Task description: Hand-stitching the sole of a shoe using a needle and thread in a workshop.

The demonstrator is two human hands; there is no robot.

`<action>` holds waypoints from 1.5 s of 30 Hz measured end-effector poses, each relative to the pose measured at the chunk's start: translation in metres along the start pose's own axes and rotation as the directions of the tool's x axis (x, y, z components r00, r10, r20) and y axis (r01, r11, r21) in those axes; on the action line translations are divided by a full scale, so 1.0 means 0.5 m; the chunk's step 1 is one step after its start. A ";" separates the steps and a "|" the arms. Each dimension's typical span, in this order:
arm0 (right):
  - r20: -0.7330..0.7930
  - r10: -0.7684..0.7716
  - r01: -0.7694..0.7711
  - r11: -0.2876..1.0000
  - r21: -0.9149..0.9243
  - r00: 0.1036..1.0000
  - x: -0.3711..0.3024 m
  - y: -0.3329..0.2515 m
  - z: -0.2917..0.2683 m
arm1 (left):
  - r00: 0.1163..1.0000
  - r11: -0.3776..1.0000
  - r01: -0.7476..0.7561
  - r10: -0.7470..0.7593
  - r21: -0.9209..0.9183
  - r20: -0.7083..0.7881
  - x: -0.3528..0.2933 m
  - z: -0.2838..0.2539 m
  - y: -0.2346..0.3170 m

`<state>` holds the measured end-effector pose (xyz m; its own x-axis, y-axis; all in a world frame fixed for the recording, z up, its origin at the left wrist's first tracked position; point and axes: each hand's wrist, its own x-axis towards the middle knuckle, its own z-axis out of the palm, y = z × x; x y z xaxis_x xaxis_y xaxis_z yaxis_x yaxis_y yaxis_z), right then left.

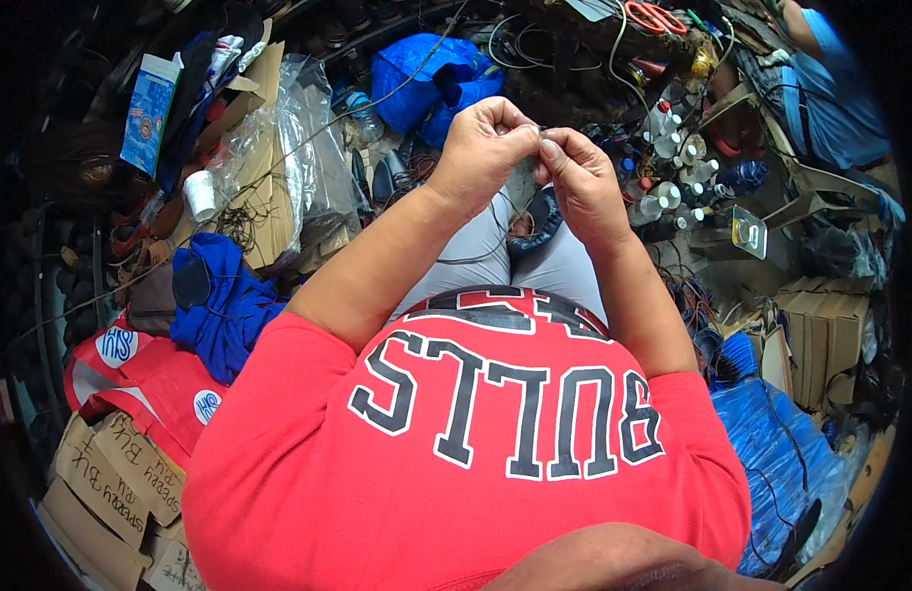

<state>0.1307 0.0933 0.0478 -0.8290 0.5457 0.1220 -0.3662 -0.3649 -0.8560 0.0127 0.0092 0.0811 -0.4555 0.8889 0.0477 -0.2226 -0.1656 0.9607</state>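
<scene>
A red shirt (308, 492) with dark, white-edged lettering is worn by the person, and below its hem the legs are covered by light grey trousers (559, 271). At the lower right a bundle (756, 443) wrapped in blue plastic is seen, crossed by a dark cord. On the left, upright cardboard (269, 212) is partly covered by a clear plastic bag (313, 158). A blue bag (416, 79) is seen beyond the hands, and a crumpled blue cloth (224, 310) is placed near the left upper arm. To the right of the right hand (587, 187), plastic bottles (647, 209) are stood close together. The left hand (485, 148) and the right hand are raised over the lap and brought together, fingertips almost touching. The fingers of each are closed, thumb against forefinger. A white cup (201, 195) is set beside the cardboard, well apart from the hands. Where the two pinches meet, a small dark piece (541, 129) is gripped between the fingertips; it is mostly hidden, so neither its long axis nor the way it is pointed can be told
</scene>
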 end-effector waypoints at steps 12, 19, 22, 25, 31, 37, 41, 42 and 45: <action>0.145 0.183 -0.218 0.934 0.282 0.972 0.009 -0.009 -0.027 | 0.992 0.984 0.128 -0.128 -0.126 0.010 -0.003 -0.017 0.011; 0.140 0.175 -0.205 0.948 0.243 0.975 0.008 -0.010 -0.025 | 0.992 0.993 0.119 -0.119 0.015 0.032 0.002 -0.021 0.015; 0.098 0.181 -0.193 0.972 0.135 0.979 0.003 -0.015 -0.020 | 0.992 0.992 0.123 -0.124 0.028 0.035 0.002 -0.026 0.015; 0.074 0.205 -0.205 0.979 0.004 0.976 -0.002 -0.029 -0.022 | 0.995 0.992 0.070 -0.077 0.100 0.068 0.001 -0.026 0.017; -0.051 0.330 -0.266 0.649 -0.713 0.943 -0.011 -0.095 -0.077 | 0.998 0.967 -0.011 -0.003 0.255 0.055 -0.006 -0.033 0.013; 0.134 -0.265 0.267 0.567 -0.780 0.955 0.011 -0.120 -0.007 | 0.996 0.955 0.046 -0.067 0.292 0.059 -0.008 -0.027 0.021; 0.303 -0.228 0.364 0.308 -0.879 0.925 0.019 -0.126 -0.001 | 0.993 0.961 0.064 -0.088 0.271 0.080 -0.011 -0.024 0.029; 0.305 -0.227 0.365 0.310 -0.878 0.925 0.019 -0.125 -0.001 | 0.993 0.961 0.066 -0.091 0.269 0.079 -0.011 -0.025 0.030; 0.316 -0.236 0.381 0.317 -0.869 0.919 0.019 -0.122 0.000 | 0.989 0.971 0.068 -0.095 0.231 0.110 -0.012 -0.031 0.027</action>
<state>0.1453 0.1206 0.1009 -0.8091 0.3488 0.4729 -0.0647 0.7470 -0.6616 -0.0010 -0.0052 0.0892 -0.3349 0.9421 -0.0142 -0.0476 -0.0018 0.9989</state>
